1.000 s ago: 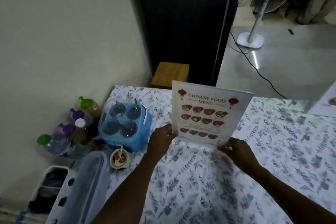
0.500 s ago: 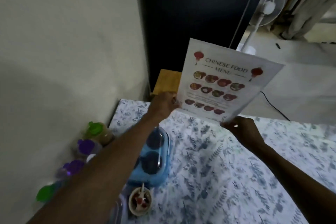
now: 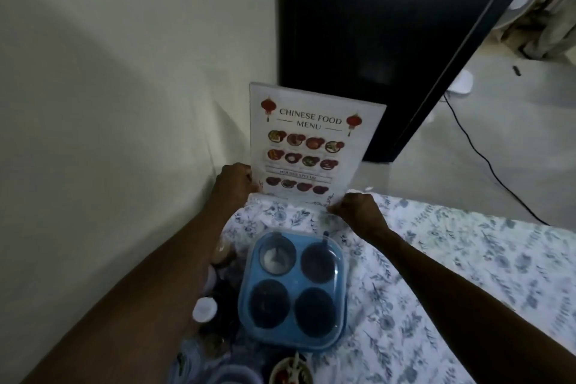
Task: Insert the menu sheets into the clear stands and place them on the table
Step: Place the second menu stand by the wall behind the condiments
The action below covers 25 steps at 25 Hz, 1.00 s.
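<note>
You held the menu stand upright at the centre of the frame, its foot at the far corner of the table. Your left hand clasped the lower left edge; your right hand was closed on the lower right corner — both gripping the stand. Its long axis ran up the frame, leaning slightly right, and it rose directly above both hands, each about equally near. The blue condiment tray sat just below — lower centre. Whether the base touched the cloth, I couldn't tell.
</note>
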Each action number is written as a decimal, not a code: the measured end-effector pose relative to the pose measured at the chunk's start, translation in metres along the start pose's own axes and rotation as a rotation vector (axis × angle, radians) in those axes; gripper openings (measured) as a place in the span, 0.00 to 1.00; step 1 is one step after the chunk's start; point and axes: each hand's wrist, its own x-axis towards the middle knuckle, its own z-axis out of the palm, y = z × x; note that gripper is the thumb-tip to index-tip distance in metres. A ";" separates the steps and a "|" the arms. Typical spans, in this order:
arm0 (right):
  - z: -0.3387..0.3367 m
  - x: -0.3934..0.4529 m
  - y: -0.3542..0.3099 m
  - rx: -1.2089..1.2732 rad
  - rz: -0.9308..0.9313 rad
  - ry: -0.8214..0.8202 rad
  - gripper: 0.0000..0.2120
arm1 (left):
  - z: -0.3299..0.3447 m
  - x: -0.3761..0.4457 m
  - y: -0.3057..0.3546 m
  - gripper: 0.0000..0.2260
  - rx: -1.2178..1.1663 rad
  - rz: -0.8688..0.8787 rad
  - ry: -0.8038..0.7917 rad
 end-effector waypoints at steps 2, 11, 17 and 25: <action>0.016 0.011 -0.003 0.024 0.078 -0.037 0.11 | -0.003 0.008 -0.013 0.09 0.023 -0.052 -0.015; 0.039 0.025 -0.020 -0.045 0.067 -0.039 0.15 | -0.014 0.015 -0.018 0.09 0.170 -0.103 -0.037; 0.061 0.037 -0.042 -0.082 0.067 -0.060 0.13 | -0.019 0.005 -0.014 0.12 0.260 -0.154 -0.031; 0.059 0.041 -0.049 -0.148 0.043 -0.095 0.15 | -0.018 0.001 -0.019 0.15 0.321 -0.119 -0.086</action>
